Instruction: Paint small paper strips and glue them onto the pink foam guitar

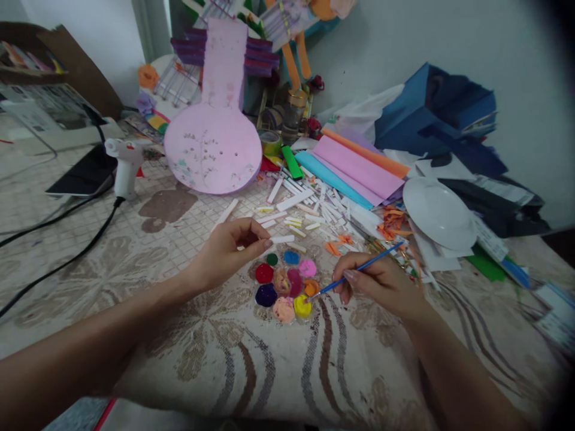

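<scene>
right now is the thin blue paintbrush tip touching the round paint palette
Touching: the head view shows the thin blue paintbrush in the right hand, tip dipped in the round paint palette.

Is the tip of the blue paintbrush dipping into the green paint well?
No, the right hand holds the blue paintbrush with its tip at the orange well of the paint palette.

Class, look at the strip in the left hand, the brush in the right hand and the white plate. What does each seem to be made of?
Strip: likely paper or thin card, matte white, flat with cut edges.
Brush: thin blue handle, glossy, probably painted wood or plastic; tip dips at the paint palette.
White plate: smooth with a soft sheen, plastic or ceramic; cannot tell which.
</scene>
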### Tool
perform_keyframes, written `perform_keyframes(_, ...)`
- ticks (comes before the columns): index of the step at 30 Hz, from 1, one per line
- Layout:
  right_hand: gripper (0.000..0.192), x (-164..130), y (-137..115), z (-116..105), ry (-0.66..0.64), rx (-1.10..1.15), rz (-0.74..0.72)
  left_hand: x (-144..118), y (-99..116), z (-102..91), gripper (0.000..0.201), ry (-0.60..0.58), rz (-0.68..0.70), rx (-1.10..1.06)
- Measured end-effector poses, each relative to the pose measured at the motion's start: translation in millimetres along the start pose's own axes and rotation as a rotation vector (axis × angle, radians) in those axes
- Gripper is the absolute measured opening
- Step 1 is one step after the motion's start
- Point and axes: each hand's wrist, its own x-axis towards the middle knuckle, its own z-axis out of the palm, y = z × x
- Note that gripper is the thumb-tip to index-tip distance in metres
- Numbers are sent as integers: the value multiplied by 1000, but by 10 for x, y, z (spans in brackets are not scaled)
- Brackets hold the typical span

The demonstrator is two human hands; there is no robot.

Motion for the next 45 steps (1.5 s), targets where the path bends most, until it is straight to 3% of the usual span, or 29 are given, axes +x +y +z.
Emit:
perform_keyframes(6, 18, -35, 22, -42, 35, 19, -27, 2, -8, 11, 10, -1, -1, 1)
perform_keyframes(10, 18, -36, 65, -57, 150, 119, -115, 7, 14, 3, 11, 14, 6, 27)
perform_keyframes(14, 18, -14, 36, 54, 365, 151, -280, -22, 68, 0, 10, 44, 29, 129)
perform_keyframes(19, 25, -95, -82, 325, 516, -202, -409, -78, 82, 23, 6, 108, 180, 267)
perform_keyframes(23, 36, -181, -137, 507, 500, -447, -428, -113, 77, 54, 11, 142, 331, 331)
perform_keyframes(28, 37, -197, -162, 593, 502, -532, -414, -136, 73, 78, 12, 168, 464, 388)
perform_keyframes(33, 43, -192, -143, 581, 444, -605, -435, -142, 49, 73, 11, 175, 511, 455)
perform_keyframes(39, 47, -189, -104, 625, 478, -622, -424, -150, 36, 77, 11, 180, 536, 481)
perform_keyframes(45, 56, -159, -100, 617, 415, -710, -531, -155, 61, 85, 13, 185, 535, 473)
